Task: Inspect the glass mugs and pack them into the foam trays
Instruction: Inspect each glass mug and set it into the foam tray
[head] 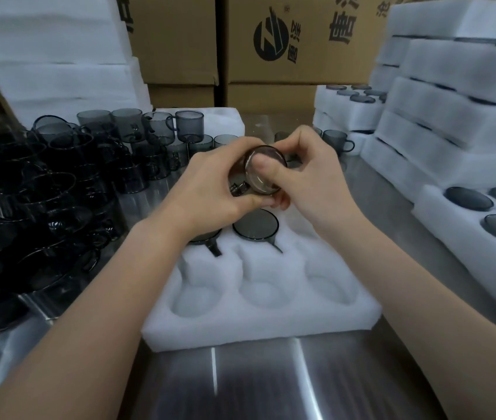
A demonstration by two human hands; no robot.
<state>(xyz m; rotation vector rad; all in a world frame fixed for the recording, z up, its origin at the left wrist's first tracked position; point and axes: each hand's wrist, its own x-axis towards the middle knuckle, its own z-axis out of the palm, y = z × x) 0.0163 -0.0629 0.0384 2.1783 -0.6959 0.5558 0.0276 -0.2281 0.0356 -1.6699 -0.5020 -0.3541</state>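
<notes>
Cardboard box [310, 68], black round logo [271, 36], large Chinese characters [342, 24], seemingly printed sideways, unreadable

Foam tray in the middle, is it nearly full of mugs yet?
Not yet. Done: two mugs sit in the far row of the foam tray, and filled trays are stacked on the right. In hand: the left hand and right hand hold a third mug above it. Left: three near pockets are empty, and loose mugs wait on the left.

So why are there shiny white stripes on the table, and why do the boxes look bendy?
In the head view, the stripes are light glare on the metal table; the same head view's wide-angle lens bows the cardboard boxes and foam stacks near the edges.
</notes>
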